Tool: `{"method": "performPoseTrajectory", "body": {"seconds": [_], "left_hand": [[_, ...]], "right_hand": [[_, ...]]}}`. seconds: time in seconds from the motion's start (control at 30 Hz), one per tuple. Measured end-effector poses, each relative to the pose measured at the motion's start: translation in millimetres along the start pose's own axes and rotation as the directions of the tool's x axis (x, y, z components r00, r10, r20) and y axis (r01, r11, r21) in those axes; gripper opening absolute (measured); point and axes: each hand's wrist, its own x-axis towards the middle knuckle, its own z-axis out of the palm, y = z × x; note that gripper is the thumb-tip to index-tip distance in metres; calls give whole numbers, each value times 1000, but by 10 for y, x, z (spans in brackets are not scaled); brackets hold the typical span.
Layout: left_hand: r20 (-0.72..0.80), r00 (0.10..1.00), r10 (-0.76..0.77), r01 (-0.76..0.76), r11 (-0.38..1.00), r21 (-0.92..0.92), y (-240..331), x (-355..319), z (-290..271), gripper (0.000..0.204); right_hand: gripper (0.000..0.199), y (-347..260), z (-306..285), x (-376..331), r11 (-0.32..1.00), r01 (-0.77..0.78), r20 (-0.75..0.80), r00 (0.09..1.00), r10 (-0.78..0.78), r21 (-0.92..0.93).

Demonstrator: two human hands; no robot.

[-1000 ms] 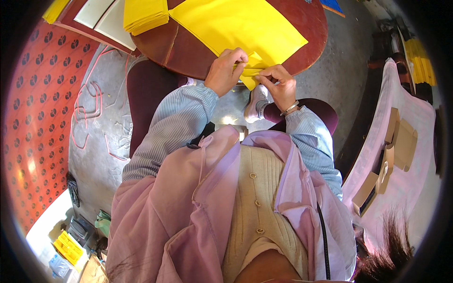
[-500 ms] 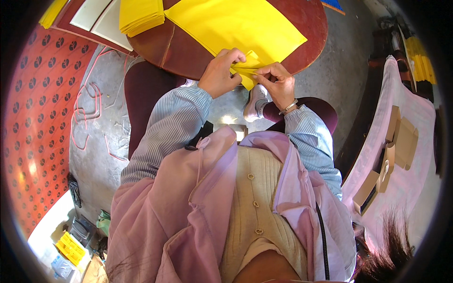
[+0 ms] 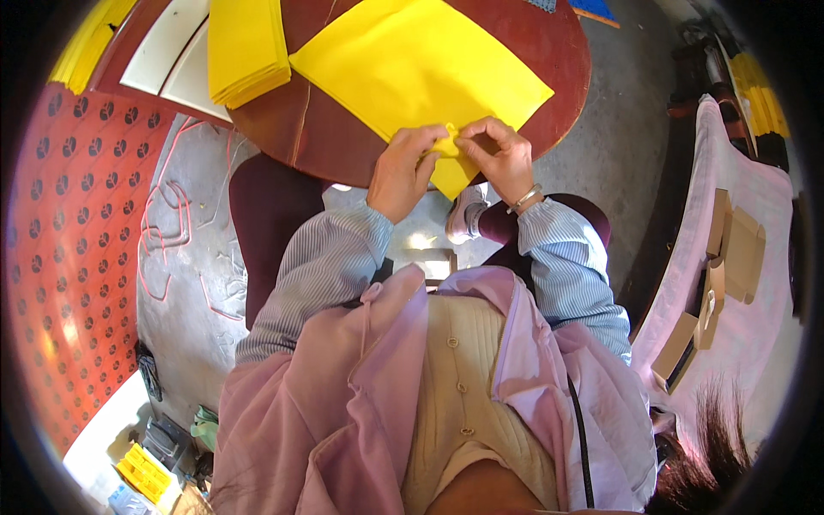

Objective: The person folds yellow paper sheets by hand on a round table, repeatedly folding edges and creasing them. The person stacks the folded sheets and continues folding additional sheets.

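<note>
Head view, from the left: an orange patterned mat (image 3: 60, 249) covers the floor beside bare grey concrete (image 3: 193, 249), and a stack of folded yellow sheets (image 3: 245, 47) lies on the round dark-red bench (image 3: 326, 137). Next comes the large yellow sheet (image 3: 421, 64), spread flat on the bench with its long axis running from upper left to lower right — its near corner points down toward the person and hangs just over the bench edge. The left hand (image 3: 403, 167) pinches that corner's fold between thumb and fingers; the right hand (image 3: 498, 154), with a bracelet at the wrist, grips the same fold from the other side, fingertips almost touching. Farther right, flat brown cardboard pieces (image 3: 730, 257) rest on a pink cloth (image 3: 764, 197).
</note>
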Motion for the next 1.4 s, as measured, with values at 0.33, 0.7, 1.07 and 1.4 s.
{"method": "performPoseTrajectory", "body": {"seconds": [0.33, 0.7, 1.07, 1.4], "left_hand": [[65, 989, 136, -139, 989, 47, 9, 52, -46, 25], [148, 963, 225, -237, 969, 66, 4, 75, -71, 24], [121, 975, 189, -196, 979, 53, -141, 114, -75, 25], [94, 978, 186, -193, 979, 62, -153, 188, -92, 22]], "right_hand": [[10, 632, -481, 1134, 949, 185, -109, 970, -218, -255], [60, 1967, -1369, 3139, 295, -335, -285, 937, 201, -895], [24, 915, -1009, 1032, 945, 128, -110, 980, -168, -302], [45, -103, -67, -483, 883, 350, 158, 936, -316, -311]]}}
